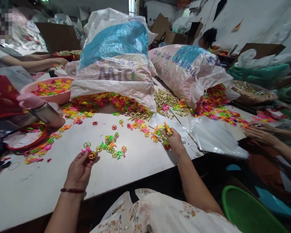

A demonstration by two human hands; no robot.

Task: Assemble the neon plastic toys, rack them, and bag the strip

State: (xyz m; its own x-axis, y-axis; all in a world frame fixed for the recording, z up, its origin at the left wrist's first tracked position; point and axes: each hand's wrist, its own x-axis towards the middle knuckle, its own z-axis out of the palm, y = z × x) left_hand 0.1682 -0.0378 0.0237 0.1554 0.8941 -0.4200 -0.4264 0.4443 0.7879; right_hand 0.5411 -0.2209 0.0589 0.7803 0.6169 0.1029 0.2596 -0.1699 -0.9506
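Observation:
My left hand (79, 171), a beaded bracelet at its wrist, pinches a small plastic toy bicycle (86, 148) with a pink frame and green and yellow wheels. It is just above the white tabletop. To its right lies a loose cluster of similar toy bicycles (111, 145) in green, yellow and orange. Farther right, my right hand (176, 142) is closed on a small orange-yellow plastic piece (168, 128), whose exact kind I cannot make out. Beneath and beside those fingers lie more bright plastic pieces (155, 136).
Two large sacks (121, 69) (181, 69) spill coloured parts onto the table. A pink basin (60, 99), a bottle (42, 110) and a red tray (26, 147) stand left. Clear plastic bags (215, 136) lie right. Co-workers' hands (263, 134) show at both sides. A green tub (247, 207) is below.

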